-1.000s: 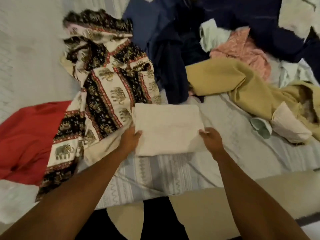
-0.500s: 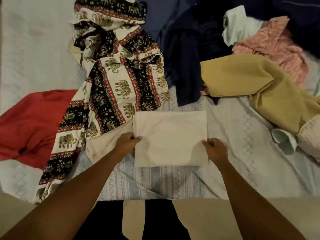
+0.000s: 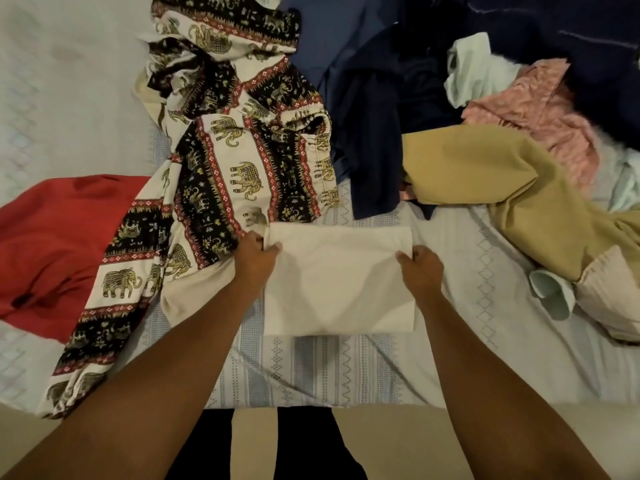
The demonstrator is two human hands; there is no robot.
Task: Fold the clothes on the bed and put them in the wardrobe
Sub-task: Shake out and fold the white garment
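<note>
Both hands have slid up the sides of the folded cream cloth [image 3: 339, 282], from the middle to near its far corners. The cloth lies flat on the bed [image 3: 311, 372], close to the near edge, right where it was.

The left hand [image 3: 256, 263] pinches the far left corner, with the thumb on top and the fingers curled at the edge. The right hand [image 3: 422, 270] pinches the right side the same way.

If they lift from up there, the near half has nothing under it. It may hang down and fall open, and then the folding is lost. The left hand also touches the elephant cloth [image 3: 242, 174], which could get caught and come along.

Farther back, the red cloth [image 3: 62, 244], the tan cloth [image 3: 485, 168], the dark blue clothes [image 3: 374, 98] and the pink cloth [image 3: 540, 105] lie loose and are not folded yet. The wardrobe is not in view.
</note>
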